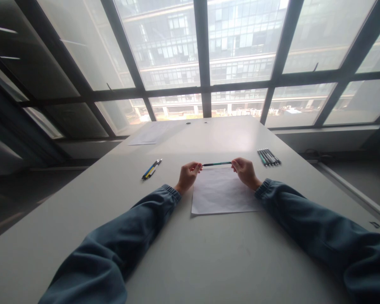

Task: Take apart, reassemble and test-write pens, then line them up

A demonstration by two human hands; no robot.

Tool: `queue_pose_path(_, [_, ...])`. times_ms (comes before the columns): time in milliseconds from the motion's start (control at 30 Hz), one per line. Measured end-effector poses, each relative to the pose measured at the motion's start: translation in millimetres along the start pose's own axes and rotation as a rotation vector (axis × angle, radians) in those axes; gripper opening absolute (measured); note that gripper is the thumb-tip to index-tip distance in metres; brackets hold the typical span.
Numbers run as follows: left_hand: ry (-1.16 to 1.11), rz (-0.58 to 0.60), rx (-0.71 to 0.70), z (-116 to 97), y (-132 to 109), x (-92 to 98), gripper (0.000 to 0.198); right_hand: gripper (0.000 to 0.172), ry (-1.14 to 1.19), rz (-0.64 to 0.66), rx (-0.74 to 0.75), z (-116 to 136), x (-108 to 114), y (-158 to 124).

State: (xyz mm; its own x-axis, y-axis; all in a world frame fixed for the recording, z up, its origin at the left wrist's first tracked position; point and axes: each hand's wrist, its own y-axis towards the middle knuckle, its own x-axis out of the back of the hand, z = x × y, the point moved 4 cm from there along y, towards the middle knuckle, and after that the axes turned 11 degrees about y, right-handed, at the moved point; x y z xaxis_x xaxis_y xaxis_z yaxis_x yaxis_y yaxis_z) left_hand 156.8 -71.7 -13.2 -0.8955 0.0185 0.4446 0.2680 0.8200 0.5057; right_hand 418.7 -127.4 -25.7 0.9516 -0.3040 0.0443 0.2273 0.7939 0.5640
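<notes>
Between my two hands a dark pen (217, 164) with a teal part is held level, over the far edge of a white sheet of paper (224, 194). My left hand (189, 174) pinches one end of the pen. At the other end, the fingertips of my right hand (244, 171) are closed on it. To the left lies a small group of pens (151, 169), with blue and yellow among them. Several dark and green pens (269, 157) lie side by side in a row to the right.
The white table (114, 236) stretches away toward a large framed window (205, 55). More paper (147, 134) lies at its far left corner. Near the far edge is a small dark round spot (188, 123).
</notes>
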Motion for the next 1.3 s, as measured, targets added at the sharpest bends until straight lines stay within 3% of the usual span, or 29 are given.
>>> queue_pose_path(800, [-0.029,-0.003,0.021,-4.7,-0.9,0.3,0.040,0.039,-0.066,0.023,-0.043,1.3,-2.1,-2.0])
queue_pose_path(1300, [-0.016,0.003,0.002,-6.7,-0.9,0.2,0.047,0.046,-0.069,0.040,-0.044,-2.6,-3.0,-2.2])
